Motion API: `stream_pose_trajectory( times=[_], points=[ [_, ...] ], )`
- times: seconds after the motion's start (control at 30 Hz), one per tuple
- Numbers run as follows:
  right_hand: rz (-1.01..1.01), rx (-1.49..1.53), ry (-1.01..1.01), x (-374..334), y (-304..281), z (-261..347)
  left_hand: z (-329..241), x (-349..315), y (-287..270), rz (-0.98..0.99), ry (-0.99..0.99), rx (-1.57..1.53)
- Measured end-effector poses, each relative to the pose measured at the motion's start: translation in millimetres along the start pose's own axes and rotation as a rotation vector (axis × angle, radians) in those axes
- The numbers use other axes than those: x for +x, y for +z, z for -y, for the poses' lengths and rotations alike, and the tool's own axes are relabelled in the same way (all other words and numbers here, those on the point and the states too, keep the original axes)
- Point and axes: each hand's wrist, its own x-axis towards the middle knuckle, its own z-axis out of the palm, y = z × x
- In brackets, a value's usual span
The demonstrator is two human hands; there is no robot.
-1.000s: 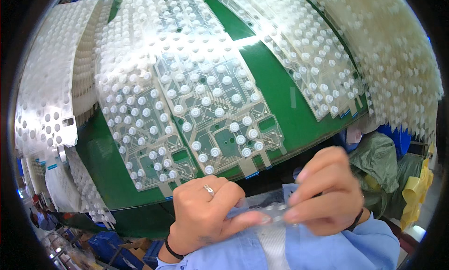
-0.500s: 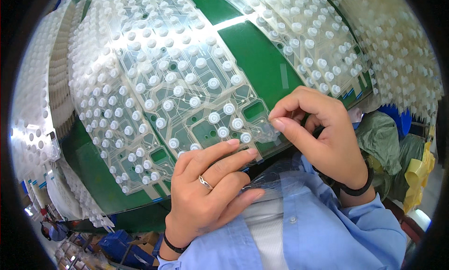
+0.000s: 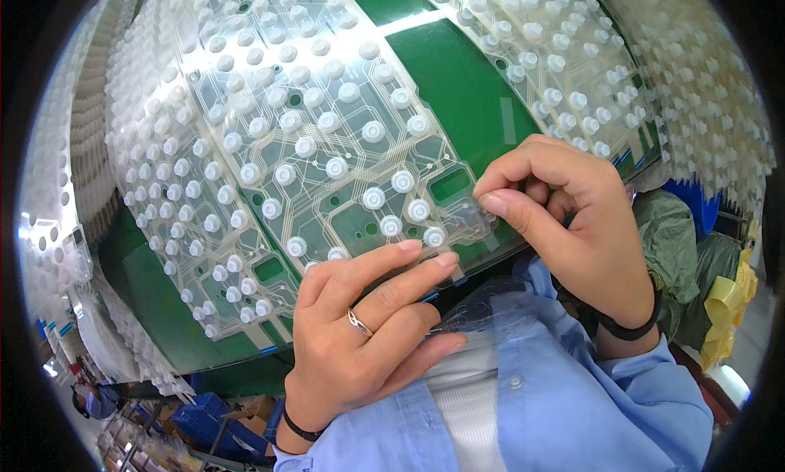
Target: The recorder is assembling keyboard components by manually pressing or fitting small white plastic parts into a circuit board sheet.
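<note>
A clear keyboard membrane [image 3: 343, 196] with printed traces and white rubber domes lies on the green work surface in front of me. My left hand [image 3: 368, 325] is open, its index and middle fingertips resting at the membrane's near edge and the other fingers loosely bent. At the near right corner, my right hand [image 3: 564, 219] pinches with thumb and index finger. Whatever sits between those fingertips is too small and transparent to make out. Crumpled-looking clear film [image 3: 472, 223] shows at the corner just beside them.
Another domed membrane [image 3: 176, 206] lies to the left, a further one [image 3: 564, 80] to the right. Stacks of domed sheets stand at the far left [image 3: 61, 186] and far right [image 3: 703, 88]. The green surface [image 3: 458, 88] shows between membranes. A green plastic bag [image 3: 670, 235] hangs at right.
The view has shifted slightly, so the membranes sit a little further left. My right hand remains pinched at the corner, and my left fingers stay at the near edge.
</note>
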Motion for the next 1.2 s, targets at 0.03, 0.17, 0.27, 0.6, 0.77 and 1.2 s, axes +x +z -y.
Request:
stream_pose_trajectory(
  times=[0.03,0.17,0.27,0.6,0.77,1.2],
  points=[
    [0.002,-0.003,-0.002,0.0,0.0,0.0,-0.2,0.0,-0.2,0.001,-0.001,0.000],
    [0.000,0.006,-0.001,-0.1,0.8,0.7,-0.3,-0.6,0.0,-0.001,-0.004,0.000],
    [-0.005,0.004,0.007,-0.4,0.7,0.4,-0.8,0.5,-0.2,0.002,-0.009,-0.002],
    [-0.034,-0.058,-0.006,-0.6,3.2,1.3,0.3,0.1,-0.8,0.019,0.000,0.003],
    [-0.052,-0.090,-0.036,-0.9,5.3,1.3,-3.4,2.4,-1.3,0.071,-0.011,0.058],
    [-0.034,-0.094,-0.032,-3.1,4.2,3.1,-4.7,2.1,-0.4,0.096,-0.037,0.057]
  ],
)
